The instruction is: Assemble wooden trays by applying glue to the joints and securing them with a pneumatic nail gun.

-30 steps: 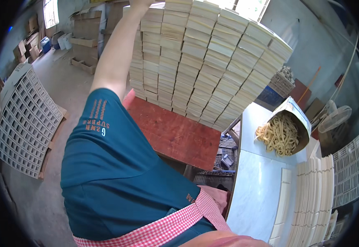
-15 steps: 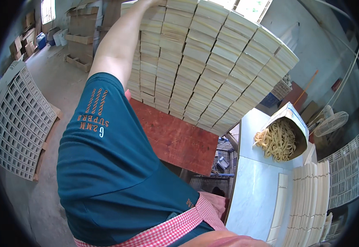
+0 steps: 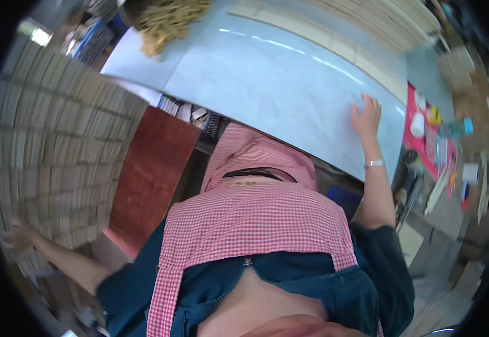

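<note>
My left hand (image 3: 17, 238) reaches out at the far left beside a tall stack of pale wooden slats (image 3: 59, 140). It is smeared by motion, so its fingers and anything in them cannot be made out. My right hand (image 3: 367, 117) is at the right end of the pale, marbled worktable (image 3: 267, 84), over its top. The thumb stands apart from the fingers, and nothing shows in the hand. A metal band circles that wrist.
A red board (image 3: 153, 168) lies between the stack and the table. Tan, band-like loops (image 3: 171, 25) spill onto the table's far left. Long pale strips (image 3: 323, 39) lie along its back. At the right, a pink surface (image 3: 416, 132) carries a bottle (image 3: 460, 127) and small items.
The view has swung right, from the slat stack to the worktable. My left arm, earlier raised to the stack's top, now stretches out at the left. My right hand has come into view.
</note>
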The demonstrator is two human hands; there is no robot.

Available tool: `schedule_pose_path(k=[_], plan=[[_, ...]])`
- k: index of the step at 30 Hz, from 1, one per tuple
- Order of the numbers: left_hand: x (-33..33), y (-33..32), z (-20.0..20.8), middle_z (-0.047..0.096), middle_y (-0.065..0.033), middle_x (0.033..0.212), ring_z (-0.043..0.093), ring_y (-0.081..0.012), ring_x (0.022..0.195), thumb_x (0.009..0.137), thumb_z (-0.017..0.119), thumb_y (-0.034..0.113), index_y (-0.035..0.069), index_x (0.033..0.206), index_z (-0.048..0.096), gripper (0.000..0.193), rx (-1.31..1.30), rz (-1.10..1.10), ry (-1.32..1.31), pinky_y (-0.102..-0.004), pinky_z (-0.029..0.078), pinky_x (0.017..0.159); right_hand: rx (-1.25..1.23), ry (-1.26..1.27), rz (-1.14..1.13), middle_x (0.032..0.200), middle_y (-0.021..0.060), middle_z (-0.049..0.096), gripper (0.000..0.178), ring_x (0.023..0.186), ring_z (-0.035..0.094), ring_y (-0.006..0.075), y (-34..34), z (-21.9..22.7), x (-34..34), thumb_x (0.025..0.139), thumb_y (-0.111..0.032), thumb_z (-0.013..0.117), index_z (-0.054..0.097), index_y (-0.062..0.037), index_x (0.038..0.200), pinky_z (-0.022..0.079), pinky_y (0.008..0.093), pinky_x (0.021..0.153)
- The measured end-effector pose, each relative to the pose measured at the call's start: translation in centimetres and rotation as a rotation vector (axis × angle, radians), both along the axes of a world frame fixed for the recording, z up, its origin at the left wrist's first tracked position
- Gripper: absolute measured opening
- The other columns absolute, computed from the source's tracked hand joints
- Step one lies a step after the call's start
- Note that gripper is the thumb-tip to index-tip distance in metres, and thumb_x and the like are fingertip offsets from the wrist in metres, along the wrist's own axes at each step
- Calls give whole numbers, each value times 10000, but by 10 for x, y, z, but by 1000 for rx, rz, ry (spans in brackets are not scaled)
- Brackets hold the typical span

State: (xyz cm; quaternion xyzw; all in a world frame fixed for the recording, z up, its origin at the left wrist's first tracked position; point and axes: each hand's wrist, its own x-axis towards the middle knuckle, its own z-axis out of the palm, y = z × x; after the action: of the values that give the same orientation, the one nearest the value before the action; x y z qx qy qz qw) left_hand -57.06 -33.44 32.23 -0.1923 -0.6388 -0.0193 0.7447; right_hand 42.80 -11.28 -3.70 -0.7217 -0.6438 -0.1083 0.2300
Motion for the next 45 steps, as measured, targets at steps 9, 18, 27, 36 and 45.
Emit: schedule_pose_path(k=[9, 18, 27, 36, 45], plan=[[378, 250, -260, 463, -231, 1478, 479, -391, 1335, 818, 651, -12, 49, 1322, 593, 510, -732, -1171, -719, -461, 411, 1102, -321, -202, -269, 1244, 129, 599, 448, 1082, 581, 375, 71, 22, 138, 821, -101, 634, 579, -109, 1266, 505, 454, 935], [562, 369, -266, 408, -139, 1556, 464, -355, 1361, 792, 650, -17, 101, 1333, 578, 559, -1053, -1697, -749, -435, 416, 1094, -542, -53, 8, 1077, 117, 590, 262, 969, 575, 342, 72, 45, 153, 775, -78, 651, 534, -87, 1009, 490, 409, 866], [621, 532, -306, 407, -47, 1566, 491, -291, 1336, 825, 606, -9, 151, 1413, 462, 626, -1246, -1493, -533, -457, 443, 1058, -559, -5, 169, 958, 116, 591, 256, 906, 585, 318, 7, 93, 121, 794, -70, 664, 563, -49, 1028, 481, 382, 810], [612, 533, -248, 694, -104, 1182, 661, -338, 1072, 913, 546, 70, 124, 1366, 538, 456, -1837, -860, -611, -433, 529, 905, -412, -118, -86, 916, 135, 673, 165, 796, 643, 395, -35, 112, 89, 903, -147, 604, 556, -58, 1034, 503, 469, 701], [599, 428, -263, 715, -146, 1069, 676, -360, 940, 900, 530, 101, 114, 1334, 558, 435, -1933, -1243, -884, -449, 534, 857, -449, 136, -42, 918, 197, 720, 347, 785, 676, 423, -15, 80, -28, 866, -109, 587, 615, -92, 1211, 527, 488, 695]])
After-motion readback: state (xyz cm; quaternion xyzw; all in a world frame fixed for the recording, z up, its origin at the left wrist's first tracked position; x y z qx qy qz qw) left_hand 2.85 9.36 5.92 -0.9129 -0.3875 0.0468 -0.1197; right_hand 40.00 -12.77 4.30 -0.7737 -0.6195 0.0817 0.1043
